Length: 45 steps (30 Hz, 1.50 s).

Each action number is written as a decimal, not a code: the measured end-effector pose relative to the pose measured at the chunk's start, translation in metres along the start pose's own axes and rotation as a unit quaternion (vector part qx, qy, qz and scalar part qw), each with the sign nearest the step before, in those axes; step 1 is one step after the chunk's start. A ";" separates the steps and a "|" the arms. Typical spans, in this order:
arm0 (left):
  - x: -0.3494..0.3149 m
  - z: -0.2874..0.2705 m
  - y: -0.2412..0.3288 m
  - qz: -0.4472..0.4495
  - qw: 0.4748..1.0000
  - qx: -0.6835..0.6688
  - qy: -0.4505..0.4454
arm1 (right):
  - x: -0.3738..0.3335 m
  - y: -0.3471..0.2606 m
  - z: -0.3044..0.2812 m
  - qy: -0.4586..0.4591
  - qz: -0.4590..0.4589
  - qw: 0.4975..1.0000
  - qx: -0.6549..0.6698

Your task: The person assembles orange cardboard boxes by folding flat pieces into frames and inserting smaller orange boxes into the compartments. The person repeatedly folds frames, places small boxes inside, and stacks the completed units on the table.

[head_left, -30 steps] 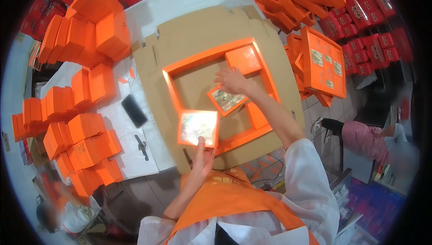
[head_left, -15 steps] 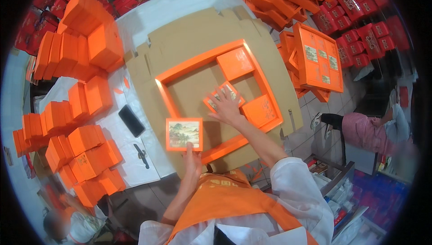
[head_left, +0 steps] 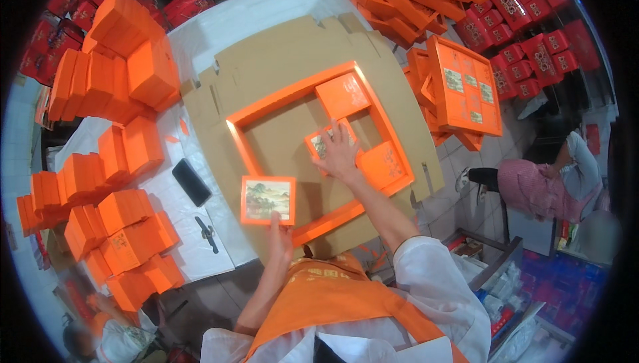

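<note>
My left hand [head_left: 280, 243] holds a square orange box [head_left: 267, 218] by its near edge, thumb on top. The box has a landscape picture on its face and hangs over the near left corner of a large orange tray [head_left: 249, 153]. Inside the tray my right hand [head_left: 341, 156] lies over a smaller orange picture box [head_left: 314, 143], thumb and fingers spread across it and gripping its sides. That box sits between two plain-topped orange boxes, one at the far right corner [head_left: 343, 95] and one at the right side [head_left: 384, 165]; part of it is hidden by my hand.
Brown cardboard [head_left: 279, 50] lies under the tray. To the left are stacked orange boxes [head_left: 126, 223], a black phone [head_left: 191, 182] and a black-handled tool [head_left: 207, 233]. Finished-looking orange trays [head_left: 464, 86] are piled at the right. A co-worker in a pink apron [head_left: 526, 186] stands farther right.
My right hand has gone from lying flat on the small picture box to straddling it with bent fingers. The box in my left hand stays over the same tray corner.
</note>
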<state>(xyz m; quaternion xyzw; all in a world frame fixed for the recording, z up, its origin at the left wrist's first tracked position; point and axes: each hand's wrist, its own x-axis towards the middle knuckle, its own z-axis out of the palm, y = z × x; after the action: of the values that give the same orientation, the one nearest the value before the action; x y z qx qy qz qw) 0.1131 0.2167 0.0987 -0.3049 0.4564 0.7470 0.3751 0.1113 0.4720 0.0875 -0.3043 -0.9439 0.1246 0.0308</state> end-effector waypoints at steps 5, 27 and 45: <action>-0.002 0.004 0.000 0.015 1.000 -0.004 -0.013 | 0.011 0.046 0.006 0.072 0.027 0.997 -0.028; -0.008 0.040 -0.005 0.429 0.711 0.557 -0.015 | -0.011 0.017 0.028 -0.231 0.172 0.679 0.675; 0.020 -0.007 -0.009 0.112 0.798 0.591 -0.028 | -0.028 0.005 0.069 -0.193 0.120 0.912 0.341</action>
<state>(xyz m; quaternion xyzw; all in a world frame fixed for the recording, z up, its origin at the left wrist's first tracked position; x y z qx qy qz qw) 0.1109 0.2191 0.0759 0.0502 0.8297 0.3770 0.4086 0.1277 0.4444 0.0200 -0.3563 -0.7880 0.4979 -0.0649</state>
